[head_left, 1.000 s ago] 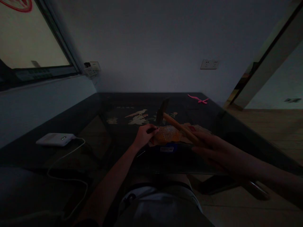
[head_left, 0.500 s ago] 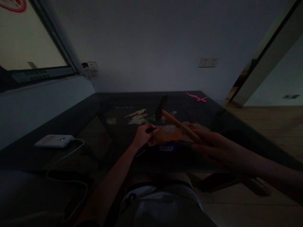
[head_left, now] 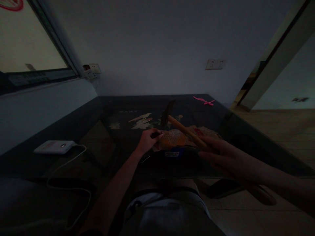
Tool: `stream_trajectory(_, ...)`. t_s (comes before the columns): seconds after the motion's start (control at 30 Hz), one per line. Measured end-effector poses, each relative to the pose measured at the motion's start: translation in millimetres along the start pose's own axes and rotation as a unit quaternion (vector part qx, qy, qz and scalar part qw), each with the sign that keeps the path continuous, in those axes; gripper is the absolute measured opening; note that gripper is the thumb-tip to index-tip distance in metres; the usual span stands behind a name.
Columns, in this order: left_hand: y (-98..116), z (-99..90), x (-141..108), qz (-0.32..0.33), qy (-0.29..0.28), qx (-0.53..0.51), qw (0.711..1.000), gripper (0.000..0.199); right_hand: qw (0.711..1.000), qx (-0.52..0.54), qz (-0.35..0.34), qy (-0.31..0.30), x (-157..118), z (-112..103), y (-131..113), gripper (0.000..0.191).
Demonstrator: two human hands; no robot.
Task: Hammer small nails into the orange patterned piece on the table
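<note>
My right hand (head_left: 219,152) is wrapped round the wooden handle of a hammer (head_left: 183,128), whose dark head is raised at the upper left end of the handle. Below the hammer lies an orange, speckled piece (head_left: 169,139) on crumpled brown packaging (head_left: 204,131) with red print. At the left end of the orange piece is my left hand (head_left: 148,139), its fingers pinched together; whatever they hold is too small and dark to make out. A blue label (head_left: 174,153) shows just under the orange piece.
The dark glossy table (head_left: 197,111) bears a bird-and-flower picture. A white power bank (head_left: 55,147) with a white cable lies at the left. Near the back right edge is a pink ribbon (head_left: 205,101). Wall sockets (head_left: 215,64) are behind.
The view has shifted slightly. The hammer handle has lowered a little at my right hand, and more of the brown packaging shows. My left hand stays at the orange piece.
</note>
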State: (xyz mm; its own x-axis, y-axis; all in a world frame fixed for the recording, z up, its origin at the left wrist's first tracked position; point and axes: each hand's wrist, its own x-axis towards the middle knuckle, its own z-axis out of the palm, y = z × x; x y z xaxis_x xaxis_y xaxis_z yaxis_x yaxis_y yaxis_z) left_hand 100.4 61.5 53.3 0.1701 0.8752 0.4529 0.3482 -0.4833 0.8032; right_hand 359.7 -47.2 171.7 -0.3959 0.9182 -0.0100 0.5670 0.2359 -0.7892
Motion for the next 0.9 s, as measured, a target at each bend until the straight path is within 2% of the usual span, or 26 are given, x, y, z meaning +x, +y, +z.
stream_trajectory(0.17,-0.1,-1.7,0.4,0.001,-0.004,0.051,0.999,0.015,0.999,0.012,0.022,-0.043,1.0,5.3,4.0,0.04)
stream_trajectory(0.37,-0.4,0.1,-0.2,-0.003,-0.002,-0.005,1.0,0.015,0.999,0.019,0.019,-0.033,-3.4,-0.3,6.6,0.051)
stream_trajectory(0.57,0.5,-1.7,1.1,-0.003,-0.004,0.034,0.999,0.012,0.999,-0.014,0.019,-0.047,-0.8,4.1,7.0,0.04)
stream_trajectory(0.77,-1.7,-0.3,0.4,-0.003,-0.004,0.001,1.0,0.013,0.999,0.011,0.003,-0.034,-0.6,0.0,3.8,0.045)
stream_trajectory(0.9,-4.9,-0.3,1.3,-0.002,-0.002,0.016,1.0,0.014,0.999,0.001,0.0,-0.039,0.7,1.9,1.4,0.042)
